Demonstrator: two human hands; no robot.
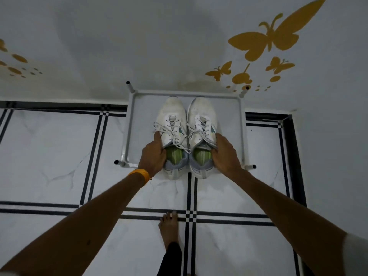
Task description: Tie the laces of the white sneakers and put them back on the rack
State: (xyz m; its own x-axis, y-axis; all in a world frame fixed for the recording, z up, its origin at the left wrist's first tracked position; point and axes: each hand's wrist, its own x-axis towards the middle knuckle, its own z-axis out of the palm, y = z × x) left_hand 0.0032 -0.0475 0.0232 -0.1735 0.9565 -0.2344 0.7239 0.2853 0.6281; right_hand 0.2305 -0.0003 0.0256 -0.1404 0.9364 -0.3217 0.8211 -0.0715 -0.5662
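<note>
Two white sneakers with green insoles stand side by side on the top shelf of a white metal rack [137, 108], toes toward the wall. The left sneaker [173, 114] and the right sneaker [202, 112] both show laces lying loose and spread over their sides. My left hand [152, 154] grips the left sneaker's outer side at the collar, fingers inside the opening. On the other side my right hand [225, 154] grips the right sneaker's outer side the same way. Both heels stick out past the rack's front rail.
The rack stands against a white wall with yellow butterfly decals [274, 34]. The floor is white marble tile with black stripe borders [191, 214]. My bare foot [169, 228] stands on the floor in front of the rack. An orange band circles my left wrist.
</note>
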